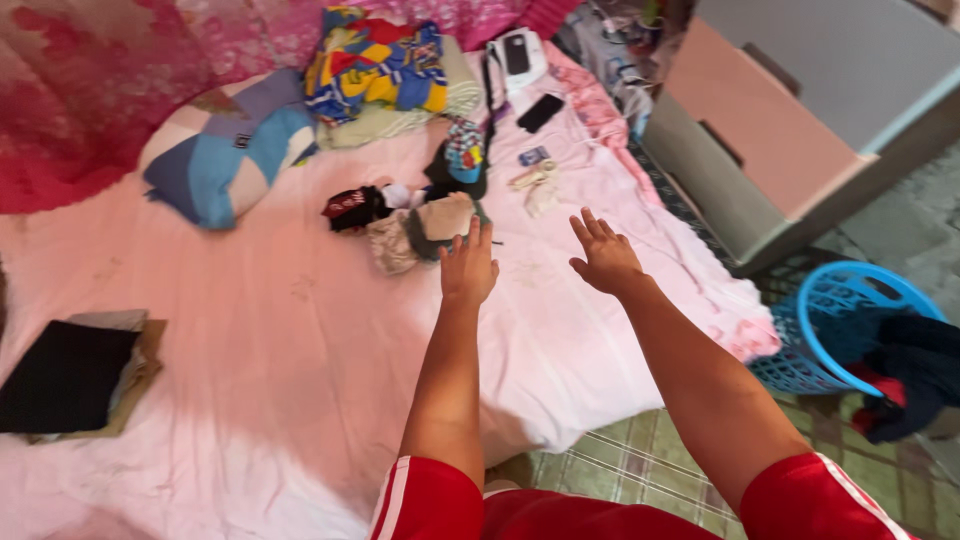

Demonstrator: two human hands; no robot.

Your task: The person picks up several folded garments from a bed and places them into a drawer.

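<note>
**Both hands stretched out over the small clothes on the bed**

The left hand (468,265) is empty, palm down, fingers straight and close together, its fingertips at the near edge of a heap of small garments (420,228); whether it touches the cloth cannot be told. The right hand (604,258) hovers just beside it, also empty, fingers spread apart above bare pink sheet (300,330). Both arms are fully extended, which fits a person standing at the foot of the bed and leaning in, since the heap lies well in from the edge

The heap sits directly ahead of the left fingertips: a beige piece, a grey one, a black piece with red on it, all crumpled and loose, seemingly unsorted. Just beyond it stands a dark garment with a checked top (462,160). Ahead of the right hand lie a few small pale items (535,185), and further on a black phone (540,112) and a white device (518,55), set apart near the bed's far edge

Far to the left of the left hand a blue and white pillow (225,150) rests by a bright patterned folded blanket (380,70). Back toward the person on that side is a flat stack of folded dark cloth (65,378), apparently finished pieces kept away from the heap. Down to the right of the right arm a blue laundry basket (830,330) stands on the tiled floor, dark clothes spilling over its rim, beside a pink and grey drawer unit (760,130)
</note>
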